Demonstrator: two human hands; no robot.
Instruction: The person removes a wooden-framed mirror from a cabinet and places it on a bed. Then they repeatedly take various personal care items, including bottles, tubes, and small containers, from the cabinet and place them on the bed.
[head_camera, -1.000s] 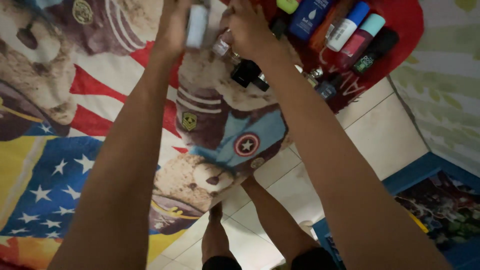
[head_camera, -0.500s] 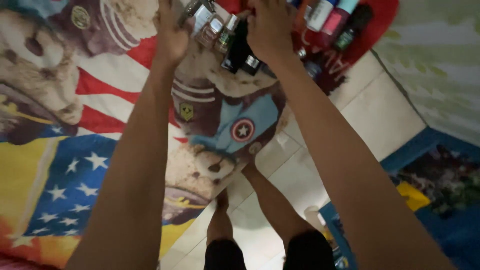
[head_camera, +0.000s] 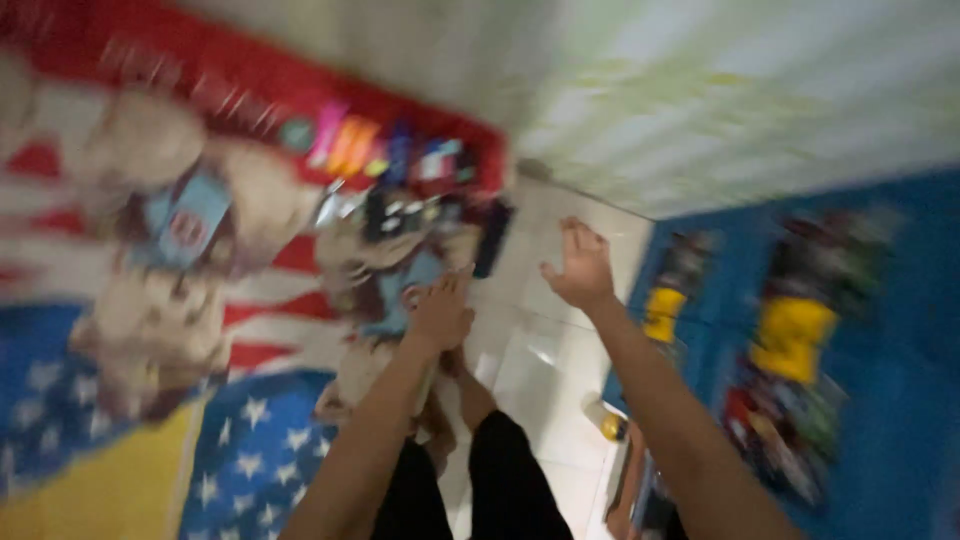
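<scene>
I count two bare hands, my left hand (head_camera: 438, 312) and right hand (head_camera: 580, 270), and one printed blanket (head_camera: 120, 330). Bottles (head_camera: 400, 170) crowd its far edge, too blurred to count. One yellow-capped container (head_camera: 607, 421) sits on the tiled floor (head_camera: 540, 360).
</scene>
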